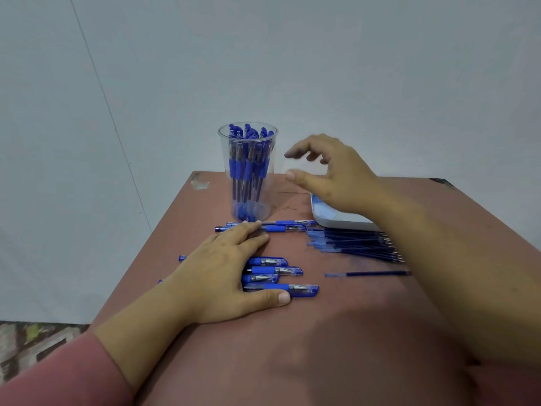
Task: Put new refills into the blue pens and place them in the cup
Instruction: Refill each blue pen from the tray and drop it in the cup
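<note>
A clear cup (263, 210) stands at the far edge of the brown bench (292, 353), packed with upright blue pens (248, 162). Just in front of the cup two more pens (288, 225) lie side by side on the bench. Nearer the person than the cup, the left hand (231, 268) lies flat with straight fingers, pressing on a row of four pens (276, 271), its fingertips reaching the pair by the cup. The right hand (330, 171) hovers just right of the cup, fingers loosely curled, empty and blurred. Below it, right of the cup, sits a white tray (336, 219). In front of the tray lies a bundle of dark blue refills (351, 244), and a single refill (366, 273) lies apart, nearer the person. A pink sleeve (58, 376) covers the left forearm.
</note>
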A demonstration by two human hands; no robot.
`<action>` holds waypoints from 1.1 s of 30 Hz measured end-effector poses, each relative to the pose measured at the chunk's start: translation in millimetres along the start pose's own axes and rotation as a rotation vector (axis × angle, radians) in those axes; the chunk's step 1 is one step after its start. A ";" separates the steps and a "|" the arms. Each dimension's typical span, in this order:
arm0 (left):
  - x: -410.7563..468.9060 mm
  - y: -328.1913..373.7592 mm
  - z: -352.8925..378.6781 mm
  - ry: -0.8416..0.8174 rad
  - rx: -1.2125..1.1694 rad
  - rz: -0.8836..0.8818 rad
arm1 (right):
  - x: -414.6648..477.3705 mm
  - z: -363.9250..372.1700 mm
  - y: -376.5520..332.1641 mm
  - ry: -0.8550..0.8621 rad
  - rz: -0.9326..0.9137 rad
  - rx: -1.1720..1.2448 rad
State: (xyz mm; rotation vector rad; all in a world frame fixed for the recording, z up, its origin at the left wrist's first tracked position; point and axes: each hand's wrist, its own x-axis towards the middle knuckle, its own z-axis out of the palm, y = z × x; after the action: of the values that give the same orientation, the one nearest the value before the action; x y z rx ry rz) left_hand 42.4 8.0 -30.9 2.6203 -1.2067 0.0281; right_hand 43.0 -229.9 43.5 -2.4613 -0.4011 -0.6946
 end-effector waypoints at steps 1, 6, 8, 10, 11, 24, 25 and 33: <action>0.0 0.0 -0.1 0.000 0.001 0.000 | -7.2 0.6 4.1 -0.056 0.021 -0.030; 0.4 0.0 0.1 0.008 -0.001 0.008 | -26.5 11.4 16.4 -0.350 0.039 -0.299; 1.0 -0.1 0.5 0.017 -0.004 0.011 | -26.2 16.5 14.6 -0.404 0.022 -0.378; 1.0 -0.3 1.0 0.022 -0.009 0.010 | -25.4 20.7 12.7 -0.403 0.017 -0.380; 0.7 -0.5 1.2 0.024 -0.013 0.010 | -25.0 22.5 11.8 -0.400 0.015 -0.381; -0.2 2.4 -0.5 0.101 0.000 0.066 | -23.9 33.3 8.2 -0.375 0.045 -0.349; 0.0 2.9 -2.1 0.120 0.005 0.079 | -24.8 30.5 6.1 -0.360 0.066 -0.304; 19.8 10.1 -28.6 0.407 0.130 0.265 | -38.0 -21.2 -10.4 -0.224 0.235 0.139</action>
State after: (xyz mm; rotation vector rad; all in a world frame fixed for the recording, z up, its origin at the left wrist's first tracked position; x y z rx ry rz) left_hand 50.3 -6.2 1.5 2.3709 -1.4185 0.6741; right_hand -0.8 -238.7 42.1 -2.4085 -0.2282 -0.2854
